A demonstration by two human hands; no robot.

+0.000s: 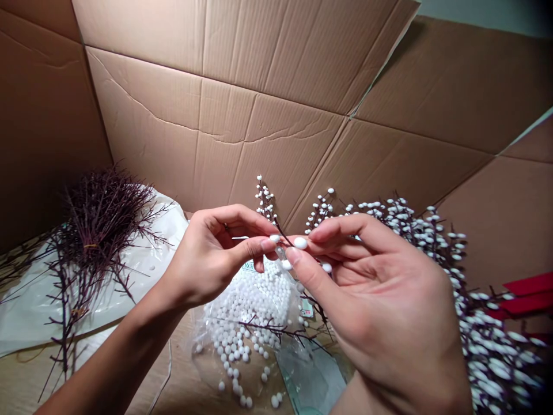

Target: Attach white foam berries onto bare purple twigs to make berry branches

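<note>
My left hand point(216, 253) is closed in a pinch, with a small white bead point(275, 238) at its thumb and fingertip. Between the thumb and fingers of my right hand point(380, 294) is a dark artificial berry twig point(283, 231). Its upper tip point(265, 199) carries several white berries and points up and away from me. A larger white berry point(300, 243) shows beside my right thumb, and others peek out under that hand. Both sets of fingertips almost meet at the stem. Below them lies a clear plastic bag point(254, 300) of loose white beads, some spilling toward me.
On the left, a bundle of bare dark twigs point(93, 230) rests on white plastic sheeting point(168, 213). Many white-berried twigs point(406, 230) are massed at the right. One bare twig point(285, 331) lies across the bag. Cardboard panels point(224, 109) stand behind; red strips point(527, 297) show far right.
</note>
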